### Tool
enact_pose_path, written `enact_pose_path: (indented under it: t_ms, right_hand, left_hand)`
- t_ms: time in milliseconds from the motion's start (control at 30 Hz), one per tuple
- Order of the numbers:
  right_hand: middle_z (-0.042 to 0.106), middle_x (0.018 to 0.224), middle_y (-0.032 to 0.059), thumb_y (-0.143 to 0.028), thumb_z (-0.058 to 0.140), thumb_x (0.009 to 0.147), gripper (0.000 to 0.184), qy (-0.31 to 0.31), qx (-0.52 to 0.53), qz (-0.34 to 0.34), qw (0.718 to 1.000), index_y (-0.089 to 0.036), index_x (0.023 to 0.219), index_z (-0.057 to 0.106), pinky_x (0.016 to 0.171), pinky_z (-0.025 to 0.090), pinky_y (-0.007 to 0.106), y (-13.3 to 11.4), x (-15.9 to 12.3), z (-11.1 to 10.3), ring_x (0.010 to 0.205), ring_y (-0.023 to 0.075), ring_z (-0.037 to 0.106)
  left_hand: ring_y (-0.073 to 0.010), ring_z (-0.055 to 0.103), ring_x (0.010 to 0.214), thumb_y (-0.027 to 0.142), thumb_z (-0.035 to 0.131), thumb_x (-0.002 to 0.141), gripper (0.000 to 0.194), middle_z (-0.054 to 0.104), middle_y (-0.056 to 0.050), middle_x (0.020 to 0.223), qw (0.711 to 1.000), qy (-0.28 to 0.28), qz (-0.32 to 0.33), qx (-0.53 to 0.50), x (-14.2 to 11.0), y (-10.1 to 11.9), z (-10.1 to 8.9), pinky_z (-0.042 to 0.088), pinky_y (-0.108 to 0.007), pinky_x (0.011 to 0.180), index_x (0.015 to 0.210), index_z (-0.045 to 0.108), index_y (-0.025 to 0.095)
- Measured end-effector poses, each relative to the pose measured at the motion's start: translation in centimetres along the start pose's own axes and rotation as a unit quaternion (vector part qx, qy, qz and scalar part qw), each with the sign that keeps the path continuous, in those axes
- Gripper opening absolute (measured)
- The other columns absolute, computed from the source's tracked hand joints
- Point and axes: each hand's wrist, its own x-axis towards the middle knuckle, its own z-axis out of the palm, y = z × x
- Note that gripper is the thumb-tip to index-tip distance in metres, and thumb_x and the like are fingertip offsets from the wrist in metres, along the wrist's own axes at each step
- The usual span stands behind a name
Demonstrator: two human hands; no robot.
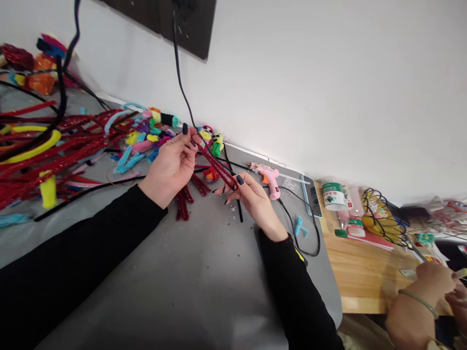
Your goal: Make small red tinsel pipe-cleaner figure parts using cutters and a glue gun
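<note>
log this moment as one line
left hand: holding dark-red tinsel pipe-cleaner strands, upper part | right hand: same strands, lower part | pink plastic glue gun: on grey tabletop, unheld

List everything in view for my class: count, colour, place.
Held stems: at least two, red, centre
Loose stems: many, mostly red, left
Fuzzy pieces: many, mixed, centre-left
Figures: two, multicoloured, back centre
Glue gun: one, pink, centre
Phone: one, dark, right
Bottles: at least two, clear, right
Basket-like item: one, mainly yellow, right
Sheet: one, red, right
Cords: several, black, spread about
Panel: one, dark, top
Tabletop: one, grey, centre
Wooden table: one, brown, right
Bracelet: one, pale, co-worker's arm
Left hand: one, black sleeve, centre
Right hand: one, black sleeve, centre
</note>
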Motion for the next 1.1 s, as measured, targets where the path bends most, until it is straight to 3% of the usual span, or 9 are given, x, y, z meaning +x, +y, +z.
enact_pose_path:
  t_ms: [233,367,433,567,733,833,933,1100]
  right_hand:
    - [0.077,0.092,0.0003,-0.051,0.084,0.094,0.034,-0.004,0.075,0.022,0.997,-0.024,0.1,0.064,0.078,0.06,0.027,-0.3,-0.5,-0.5,0.088,0.0173,0.08]
    - [0.079,0.093,0.0005,-0.059,0.085,0.09,0.05,-0.035,0.059,0.036,0.997,-0.024,0.124,0.073,0.073,0.06,0.026,-0.1,-0.5,-0.8,0.081,0.0152,0.079]
    - [0.079,0.091,0.0007,-0.059,0.088,0.087,0.051,-0.05,0.041,0.048,0.997,-0.024,0.122,0.076,0.072,0.059,0.025,0.1,-0.4,-0.9,0.079,0.0147,0.077]
    - [0.08,0.09,0.0013,-0.054,0.093,0.082,0.042,-0.062,0.017,0.084,0.994,-0.022,0.108,0.082,0.071,0.059,0.026,0.2,-0.4,-0.9,0.075,0.0136,0.074]
    - [0.081,0.096,0.0032,-0.052,0.095,0.079,0.039,-0.065,-0.004,0.099,0.993,-0.021,0.102,0.084,0.067,0.058,0.025,0.2,-0.3,-0.9,0.072,0.012,0.07]
    - [0.081,0.097,0.0035,-0.049,0.094,0.082,0.034,-0.074,-0.006,0.1,0.992,-0.021,0.098,0.085,0.07,0.059,0.025,0.3,-0.2,-0.9,0.073,0.0115,0.069]
    - [0.081,0.097,0.0037,-0.05,0.094,0.08,0.035,-0.07,-0.005,0.098,0.993,-0.021,0.096,0.084,0.071,0.059,0.027,0.5,-0.2,-1.1,0.072,0.0117,0.068]
    - [0.079,0.093,0.0029,-0.053,0.097,0.076,0.039,-0.053,0.001,0.1,0.994,-0.021,0.095,0.083,0.07,0.059,0.027,0.8,-0.1,-1.3,0.07,0.0116,0.067]
  left_hand:
    - [-0.0051,0.059,0.052,-0.004,0.049,0.107,0.053,0.068,-0.001,0.06,0.987,-0.126,0.054,0.086,0.0,0.0,-0.6,0.045,-0.01,0.046,0.063,0.07,0.016]
    - [-0.0054,0.059,0.051,-0.001,0.063,0.103,0.043,0.067,0.0,0.058,0.97,-0.174,0.078,0.152,0.1,-0.4,-1.1,0.045,-0.013,0.046,0.064,0.071,0.015]
    - [-0.0054,0.057,0.049,0.002,0.066,0.103,0.039,0.067,0.001,0.059,0.961,-0.189,0.084,0.182,0.2,-0.7,-1.4,0.046,-0.014,0.046,0.066,0.072,0.015]
    - [-0.0085,0.062,0.05,0.007,0.077,0.097,0.03,0.071,0.0,0.065,0.954,-0.204,0.105,0.192,0.4,-1.2,-2.0,0.048,-0.017,0.047,0.069,0.075,0.017]
    - [-0.0096,0.059,0.046,0.015,0.081,0.095,0.018,0.079,-0.005,0.073,0.926,-0.195,0.183,0.268,0.0,-1.3,-2.4,0.044,-0.019,0.045,0.077,0.079,0.017]
    - [-0.0159,0.073,0.067,0.016,0.085,0.091,0.014,0.081,-0.005,0.078,0.915,-0.155,0.219,0.3,-0.5,-1.3,-2.4,0.055,-0.019,0.059,0.079,0.078,0.019]
    - [-0.0202,0.079,0.081,0.021,0.086,0.091,0.014,0.079,-0.004,0.077,0.916,-0.132,0.218,0.309,-0.8,-1.3,-2.4,0.06,-0.02,0.065,0.08,0.077,0.02]
    - [-0.0185,0.08,0.071,0.025,0.087,0.091,0.019,0.074,-0.001,0.068,0.923,-0.148,0.194,0.299,-0.2,-1.2,-2.5,0.06,-0.016,0.058,0.079,0.074,0.02]
